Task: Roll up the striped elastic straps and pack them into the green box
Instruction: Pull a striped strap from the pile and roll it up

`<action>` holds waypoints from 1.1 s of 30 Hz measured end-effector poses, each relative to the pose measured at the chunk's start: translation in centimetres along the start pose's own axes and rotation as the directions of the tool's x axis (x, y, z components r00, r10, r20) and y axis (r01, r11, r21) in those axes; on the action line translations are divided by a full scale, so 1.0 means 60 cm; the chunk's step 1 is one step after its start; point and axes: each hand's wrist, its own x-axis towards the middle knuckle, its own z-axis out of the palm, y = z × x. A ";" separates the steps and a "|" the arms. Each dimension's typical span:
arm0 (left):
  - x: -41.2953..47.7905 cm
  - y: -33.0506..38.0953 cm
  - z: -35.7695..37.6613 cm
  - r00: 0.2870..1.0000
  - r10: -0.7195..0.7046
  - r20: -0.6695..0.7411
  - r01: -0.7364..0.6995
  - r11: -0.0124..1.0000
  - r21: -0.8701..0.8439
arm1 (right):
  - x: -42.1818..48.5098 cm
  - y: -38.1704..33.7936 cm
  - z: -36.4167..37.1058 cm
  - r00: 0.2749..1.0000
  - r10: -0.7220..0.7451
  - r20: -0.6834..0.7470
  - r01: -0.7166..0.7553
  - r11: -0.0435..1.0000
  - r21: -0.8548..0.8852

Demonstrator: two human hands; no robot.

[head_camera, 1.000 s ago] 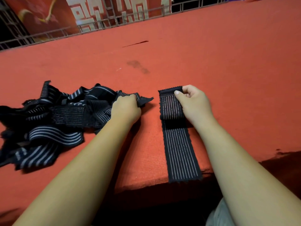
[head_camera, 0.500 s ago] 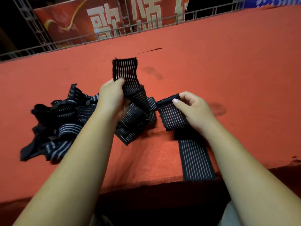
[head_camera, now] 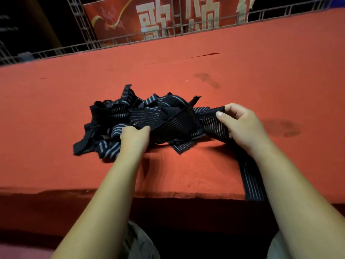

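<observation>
A tangled pile of black elastic straps with white stripes [head_camera: 112,120] lies on the red surface [head_camera: 186,71]. My left hand [head_camera: 135,138] grips a strap at the pile's near side. My right hand [head_camera: 240,124] pinches the folded top end of one strap [head_camera: 211,126]; the rest of that strap [head_camera: 251,184] runs under my forearm and hangs over the front edge. The green box is not in view.
The red surface ends in a front edge [head_camera: 168,194] close to my body. A metal railing [head_camera: 112,42] and a red banner with white characters [head_camera: 168,17] stand behind the far edge. A dark stain [head_camera: 281,128] marks the surface right of my hand.
My left hand lowered the strap it held up and pulled the pile rightward against the strap in my right hand. The view shifted, so the pile sits nearer the centre.
</observation>
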 end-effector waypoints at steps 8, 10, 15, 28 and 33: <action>-0.032 0.053 0.023 0.869 0.493 0.042 -0.487 0.838 0.246 | 0.018 0.009 0.006 0.999 -0.049 -0.017 0.048 0.999 -0.017; -0.031 0.082 0.045 0.827 0.542 0.151 -0.563 0.801 0.205 | 0.023 0.011 0.002 0.998 -0.047 -0.031 0.046 0.999 -0.022; -0.006 0.159 0.125 0.787 0.531 0.312 -0.606 0.759 0.238 | 0.031 0.020 -0.012 0.997 -0.016 -0.070 0.017 1.000 0.003; 0.042 0.241 0.142 0.830 0.334 0.447 -0.467 0.854 0.230 | 0.023 0.022 -0.047 0.997 0.024 -0.071 -0.026 0.999 -0.033; -0.016 0.254 0.074 0.785 0.376 0.492 -0.375 0.921 -0.106 | 0.003 -0.018 -0.046 0.998 -0.002 -0.056 0.013 0.979 0.203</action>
